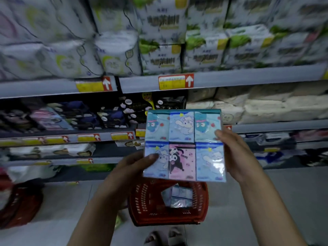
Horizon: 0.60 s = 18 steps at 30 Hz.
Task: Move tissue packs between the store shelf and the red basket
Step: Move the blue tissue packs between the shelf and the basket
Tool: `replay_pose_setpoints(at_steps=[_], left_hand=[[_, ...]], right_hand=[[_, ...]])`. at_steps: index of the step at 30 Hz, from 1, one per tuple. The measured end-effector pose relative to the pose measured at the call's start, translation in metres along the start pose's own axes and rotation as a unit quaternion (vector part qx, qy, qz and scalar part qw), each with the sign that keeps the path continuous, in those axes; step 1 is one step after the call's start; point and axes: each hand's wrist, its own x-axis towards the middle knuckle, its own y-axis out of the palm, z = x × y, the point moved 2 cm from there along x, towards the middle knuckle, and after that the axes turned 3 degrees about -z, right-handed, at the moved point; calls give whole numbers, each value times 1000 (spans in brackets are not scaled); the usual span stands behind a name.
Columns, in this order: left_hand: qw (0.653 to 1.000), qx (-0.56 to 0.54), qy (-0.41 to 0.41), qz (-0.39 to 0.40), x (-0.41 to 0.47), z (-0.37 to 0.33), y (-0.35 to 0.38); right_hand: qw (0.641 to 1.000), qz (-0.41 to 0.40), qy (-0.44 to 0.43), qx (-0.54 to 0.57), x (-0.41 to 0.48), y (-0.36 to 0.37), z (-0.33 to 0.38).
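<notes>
Across the whole background, a grey store shelf (248, 78) in several tiers, stacked with blurred white-and-green paper bundles above and dark and cream packs lower down. Below it, pale floor (248, 201). Standing on that floor, directly under the hands, a red basket (142, 201) with slotted walls. Raised in front of the middle tiers and above the basket, clear of both, the tissue pack (182, 144): a flat, clear-wrapped block of six small packets in two rows of three, held upright with its printed face toward the viewer. Top row: blue with a teal cartoon figure, pale blue with a white cartoon animal, blue with the same teal figure. Bottom row: pale blue with the white animal, pink with a black-and-white character, pale blue with the same animal, with glare on the wrap at the lower right. Gripped at the lower left corner by the left hand (134, 164), thumb laid over the front and fingers hidden behind. Gripped at the right edge by the right hand (236, 151), thumb over the front near the upper packet, fingers behind. Inside the basket, a second tissue pack (177, 196), pale blue, lying tilted on the bottom. Along the shelf edges, yellow price labels (175, 82) with white arrows on red.
</notes>
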Motion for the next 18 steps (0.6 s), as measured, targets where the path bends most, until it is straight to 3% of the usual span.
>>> replay_pose_setpoints(at_steps=[5, 18], left_hand=[[999, 22, 28, -11, -16, -38, 8], [997, 14, 81, 14, -41, -101, -6]], right_hand=[[997, 21, -28, -70, -13, 19, 42], [993, 49, -62, -89, -25, 71, 108]])
